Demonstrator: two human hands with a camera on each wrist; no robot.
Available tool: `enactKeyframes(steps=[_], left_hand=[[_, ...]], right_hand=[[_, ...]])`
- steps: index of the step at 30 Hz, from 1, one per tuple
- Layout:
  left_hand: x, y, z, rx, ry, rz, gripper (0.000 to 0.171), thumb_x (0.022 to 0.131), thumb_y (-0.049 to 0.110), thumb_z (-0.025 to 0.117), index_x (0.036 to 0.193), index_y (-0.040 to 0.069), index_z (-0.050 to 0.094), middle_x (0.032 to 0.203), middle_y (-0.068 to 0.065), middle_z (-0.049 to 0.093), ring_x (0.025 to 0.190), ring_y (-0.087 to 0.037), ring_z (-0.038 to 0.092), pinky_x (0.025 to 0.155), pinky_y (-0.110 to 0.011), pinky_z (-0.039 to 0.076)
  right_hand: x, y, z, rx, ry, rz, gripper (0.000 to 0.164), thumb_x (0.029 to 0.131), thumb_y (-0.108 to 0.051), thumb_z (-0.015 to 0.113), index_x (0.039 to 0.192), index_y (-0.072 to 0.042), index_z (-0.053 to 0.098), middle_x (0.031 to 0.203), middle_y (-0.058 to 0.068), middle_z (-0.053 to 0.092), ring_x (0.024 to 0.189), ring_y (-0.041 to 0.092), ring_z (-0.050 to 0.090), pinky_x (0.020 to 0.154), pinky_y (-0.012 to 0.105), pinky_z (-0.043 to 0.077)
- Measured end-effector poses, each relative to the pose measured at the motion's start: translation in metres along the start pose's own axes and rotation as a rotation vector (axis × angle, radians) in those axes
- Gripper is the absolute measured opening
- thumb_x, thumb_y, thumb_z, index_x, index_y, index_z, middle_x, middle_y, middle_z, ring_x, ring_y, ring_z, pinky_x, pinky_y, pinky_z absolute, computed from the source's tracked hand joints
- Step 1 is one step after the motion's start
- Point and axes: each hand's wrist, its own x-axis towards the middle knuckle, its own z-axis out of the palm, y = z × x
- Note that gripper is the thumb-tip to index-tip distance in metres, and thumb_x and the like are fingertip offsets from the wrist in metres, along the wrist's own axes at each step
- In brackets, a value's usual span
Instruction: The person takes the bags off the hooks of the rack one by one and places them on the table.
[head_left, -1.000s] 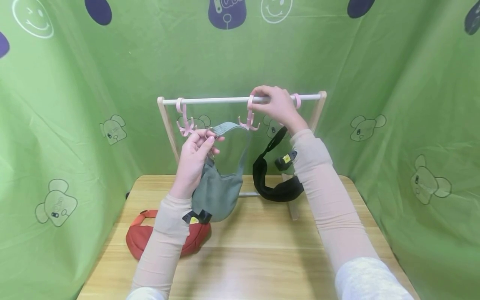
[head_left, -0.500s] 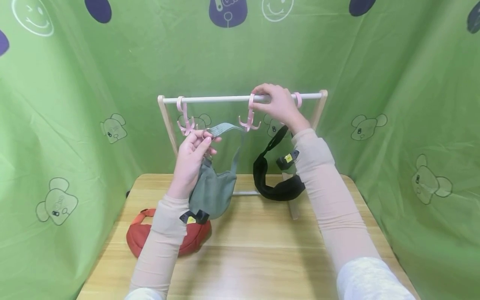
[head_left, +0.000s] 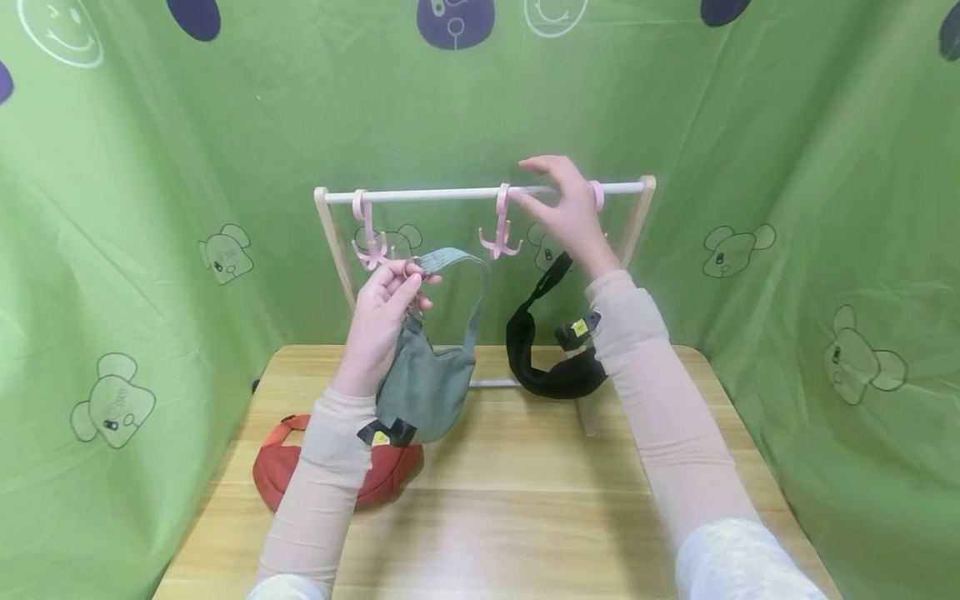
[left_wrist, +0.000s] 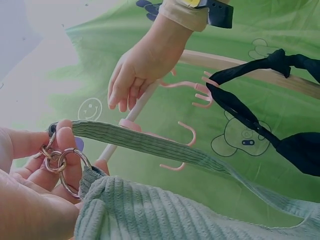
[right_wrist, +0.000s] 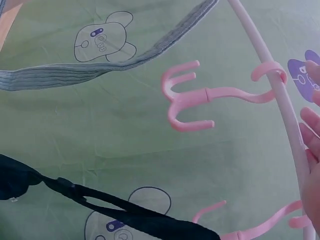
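Observation:
My left hand point(head_left: 373, 329) pinches the metal rings point(left_wrist: 51, 161) at one end of a grey-green corduroy shoulder bag point(head_left: 427, 387). The bag hangs below the fingers, its strap point(left_wrist: 140, 141) arching up and to the right, apart from any hook. At the rack's white rod point(head_left: 435, 196), my right hand point(head_left: 573, 212) has thumb and fingers spread, with nothing between them. Just left of its thumb, a pink multi-prong hook point(head_left: 499, 237) hangs bare from the rod. In the right wrist view this hook point(right_wrist: 190, 97) shows its prongs free, and the right fingers point(right_wrist: 312, 135) appear beside the rod.
Another pink hook point(head_left: 370, 242) hangs bare at the rod's left. A black bag point(head_left: 558, 385) hangs by its strap from the right-hand pink hook point(head_left: 597, 196). A red bag point(head_left: 390, 482) lies on the wooden table point(head_left: 510, 533), partly behind the left forearm. Green cloth point(head_left: 480, 108) surrounds the table.
My right hand has let go of the middle pink hook, spreading its fingers and moving up and right. The left hand has drawn the grey-green bag slightly left, its strap now clear of that hook.

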Motion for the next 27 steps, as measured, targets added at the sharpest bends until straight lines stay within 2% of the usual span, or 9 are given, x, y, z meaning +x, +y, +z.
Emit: enactKeyframes(steps=[4, 9, 14, 18, 22, 24, 25, 27], left_hand=[[0.0, 0.0, -0.001, 0.003, 0.001, -0.011, 0.011, 0.098, 0.003, 0.05, 0.097, 0.013, 0.055, 0.091, 0.005, 0.071, 0.073, -0.006, 0.062, 0.071, -0.019, 0.053], [0.0, 0.0, -0.001, 0.01, -0.004, -0.02, 0.011, 0.098, 0.004, 0.05, 0.098, 0.014, 0.055, 0.091, 0.006, 0.071, 0.073, -0.006, 0.062, 0.071, -0.019, 0.052], [0.0, 0.0, -0.003, 0.015, -0.003, -0.027, 0.012, 0.099, 0.004, 0.05, 0.098, 0.014, 0.055, 0.091, 0.006, 0.07, 0.073, -0.006, 0.062, 0.072, -0.019, 0.052], [0.0, 0.0, -0.003, 0.013, -0.006, -0.028, 0.012, 0.099, 0.003, 0.049, 0.098, 0.013, 0.055, 0.091, 0.006, 0.07, 0.073, -0.006, 0.062, 0.072, -0.02, 0.052], [0.0, 0.0, -0.004, 0.013, -0.007, -0.031, 0.012, 0.099, 0.003, 0.049, 0.097, 0.014, 0.055, 0.09, 0.006, 0.07, 0.072, -0.006, 0.062, 0.072, -0.019, 0.052], [0.0, 0.0, -0.004, 0.013, -0.007, -0.036, 0.012, 0.099, 0.003, 0.049, 0.097, 0.014, 0.055, 0.09, 0.006, 0.07, 0.072, -0.007, 0.061, 0.072, -0.019, 0.052], [0.0, 0.0, -0.003, 0.013, -0.007, -0.037, 0.012, 0.099, 0.003, 0.049, 0.097, 0.014, 0.055, 0.09, 0.006, 0.071, 0.072, -0.007, 0.061, 0.072, -0.019, 0.052], [0.0, 0.0, -0.003, 0.013, -0.01, -0.04, 0.012, 0.099, 0.004, 0.049, 0.098, 0.014, 0.055, 0.09, 0.006, 0.07, 0.072, -0.008, 0.061, 0.072, -0.02, 0.052]], right_hand=[[-0.007, 0.003, 0.002, 0.017, 0.059, -0.046, 0.051, 0.085, -0.036, 0.074, 0.129, -0.016, 0.06, 0.135, 0.002, 0.059, 0.126, 0.01, 0.049, 0.115, 0.028, 0.029], [-0.017, 0.007, 0.004, 0.024, 0.136, -0.092, 0.045, 0.085, -0.028, 0.075, 0.126, -0.014, 0.062, 0.133, 0.002, 0.061, 0.126, 0.012, 0.05, 0.118, 0.027, 0.018], [-0.028, 0.01, 0.007, 0.074, 0.189, -0.095, 0.045, 0.084, -0.019, 0.076, 0.127, -0.013, 0.062, 0.138, 0.003, 0.058, 0.133, 0.011, 0.047, 0.122, 0.026, 0.014], [-0.041, 0.003, 0.01, 0.14, 0.233, -0.074, 0.045, 0.085, -0.01, 0.074, 0.127, -0.007, 0.06, 0.142, 0.007, 0.055, 0.138, 0.012, 0.043, 0.121, 0.024, 0.019], [-0.057, -0.006, 0.014, 0.181, 0.29, -0.076, 0.044, 0.085, -0.004, 0.071, 0.127, -0.002, 0.059, 0.14, 0.011, 0.056, 0.134, 0.016, 0.047, 0.107, 0.025, 0.044], [-0.064, -0.005, 0.018, 0.189, 0.315, -0.093, 0.045, 0.085, -0.001, 0.07, 0.128, 0.0, 0.058, 0.137, 0.014, 0.057, 0.13, 0.019, 0.051, 0.1, 0.026, 0.049], [-0.066, 0.0, 0.021, 0.193, 0.325, -0.098, 0.045, 0.084, -0.001, 0.071, 0.128, 0.0, 0.057, 0.136, 0.015, 0.057, 0.127, 0.021, 0.052, 0.097, 0.026, 0.051], [-0.07, 0.01, 0.027, 0.197, 0.34, -0.111, 0.047, 0.084, -0.001, 0.072, 0.128, 0.001, 0.057, 0.133, 0.017, 0.058, 0.122, 0.024, 0.054, 0.102, 0.029, 0.047]])
